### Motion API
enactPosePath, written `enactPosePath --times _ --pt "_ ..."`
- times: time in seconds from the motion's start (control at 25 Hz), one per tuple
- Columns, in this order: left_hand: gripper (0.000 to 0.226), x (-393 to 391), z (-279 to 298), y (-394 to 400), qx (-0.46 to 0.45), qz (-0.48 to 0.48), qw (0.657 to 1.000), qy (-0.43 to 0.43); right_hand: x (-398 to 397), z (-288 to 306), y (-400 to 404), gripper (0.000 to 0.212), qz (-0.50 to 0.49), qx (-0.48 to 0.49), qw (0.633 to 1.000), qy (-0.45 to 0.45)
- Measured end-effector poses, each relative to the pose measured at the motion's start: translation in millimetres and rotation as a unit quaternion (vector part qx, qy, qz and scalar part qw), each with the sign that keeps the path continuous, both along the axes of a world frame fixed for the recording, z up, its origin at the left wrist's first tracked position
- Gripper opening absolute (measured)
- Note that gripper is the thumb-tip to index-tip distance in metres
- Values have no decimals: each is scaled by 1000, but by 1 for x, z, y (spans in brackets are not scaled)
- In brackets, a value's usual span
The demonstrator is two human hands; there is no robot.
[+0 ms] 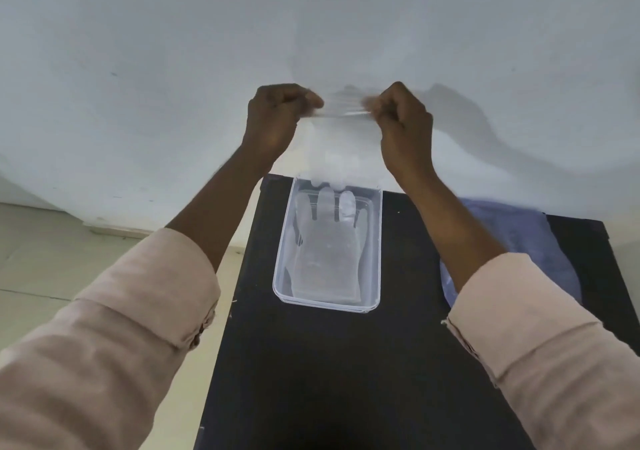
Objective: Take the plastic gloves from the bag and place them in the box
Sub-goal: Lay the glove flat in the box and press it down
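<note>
Both my hands are raised in front of the wall and pinch the cuff of a clear plastic glove between them. My left hand grips its left edge and my right hand its right edge. The glove hangs down, fingers toward the clear plastic box on the black table. Inside the box lies another clear glove, flat, fingers pointing away from me. A bluish plastic bag lies on the table to the right of the box, partly hidden by my right forearm.
The narrow black table stands against a pale wall. Its left edge drops to a light tiled floor. My pink sleeves fill the lower corners of the view.
</note>
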State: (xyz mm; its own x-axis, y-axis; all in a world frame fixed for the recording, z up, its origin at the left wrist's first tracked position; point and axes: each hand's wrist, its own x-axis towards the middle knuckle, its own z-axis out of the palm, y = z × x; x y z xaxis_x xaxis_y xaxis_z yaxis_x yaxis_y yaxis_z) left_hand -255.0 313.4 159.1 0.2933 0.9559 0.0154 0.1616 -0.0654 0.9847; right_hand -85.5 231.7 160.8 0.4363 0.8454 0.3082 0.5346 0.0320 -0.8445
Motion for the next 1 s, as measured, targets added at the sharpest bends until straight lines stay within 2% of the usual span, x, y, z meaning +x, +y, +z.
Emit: enactPosePath --times 0.08,0.16,0.24,0.36,0.48,0.56,0.68,0.84,1.0 --pt "17 -3 1 -8 69 3 997 -25 -6 -1 -14 22 -1 69 997 -23" --pt "18 -8 -17 -24 92 -3 995 -25 -10 -21 -32 25 0 70 997 -46" --pt "20 -18 -53 -43 92 -20 995 12 -10 -56 -52 22 18 11 997 -76" --pt "26 -34 -114 -70 123 -92 977 149 -9 -112 -79 18 57 -97 985 -133" --pt "29 -45 -155 -88 178 -167 923 298 -12 -149 -99 14 90 -195 954 -211" --pt "25 -48 -168 -93 215 -198 882 369 -12 -160 -107 16 96 -239 934 -249" --pt "24 -48 -176 -95 244 -234 844 416 -14 -163 -111 22 102 -279 901 -317" --pt "41 -48 -174 -93 226 -289 798 478 -14 -161 -110 25 134 -346 854 -364" --pt "63 -53 -169 -91 234 -348 741 524 -5 -156 -112 52 239 -404 788 -399"
